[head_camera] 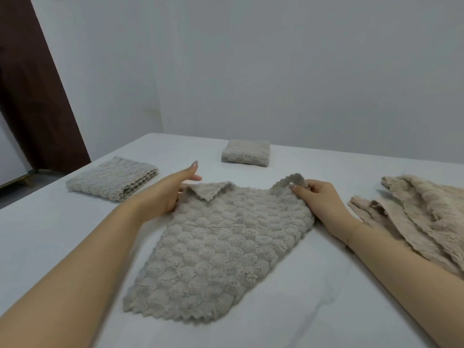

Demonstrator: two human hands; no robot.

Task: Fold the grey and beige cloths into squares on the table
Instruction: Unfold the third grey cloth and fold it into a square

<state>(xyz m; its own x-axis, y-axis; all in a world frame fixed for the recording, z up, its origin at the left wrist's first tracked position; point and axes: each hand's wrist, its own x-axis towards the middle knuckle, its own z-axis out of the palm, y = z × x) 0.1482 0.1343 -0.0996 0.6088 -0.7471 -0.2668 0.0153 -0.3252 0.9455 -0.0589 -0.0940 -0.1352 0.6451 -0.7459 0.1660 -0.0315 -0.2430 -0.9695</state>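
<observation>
I see the white bench (50, 247) filling the lower half of the frame, pale wall behind it, dark brown door panel (32, 96) at upper left.

Biggest item on it: grey cloth (221, 247), spread flat at centre frame, scalloped texture, zigzag hem along its lower edge. Not square yet. Its upper-left corner is flipped back onto itself, its upper-right corner is lifted off the bench.

Beige cloths (421, 217) sit in a loose, rumpled pile at the right edge of the frame, unfolded, partly cut off by the frame. The right forearm lies just beside the pile (can't tell if it touches).

Folded grey cloth (113, 179) at mid-left, several layers visible at its right edge, well apart from the spread one. Smaller folded square (246, 152) at upper centre, near the far edge of the bench.

Left hand (165, 194): fingers straight and relaxed, palm facing right, resting against the upper-left edge of the grey cloth next to the flipped corner. Nothing gripped that I can see.

Right hand (316, 199): fingers curled, thumb and fingertips pinching the raised upper-right corner of the grey cloth.
</observation>
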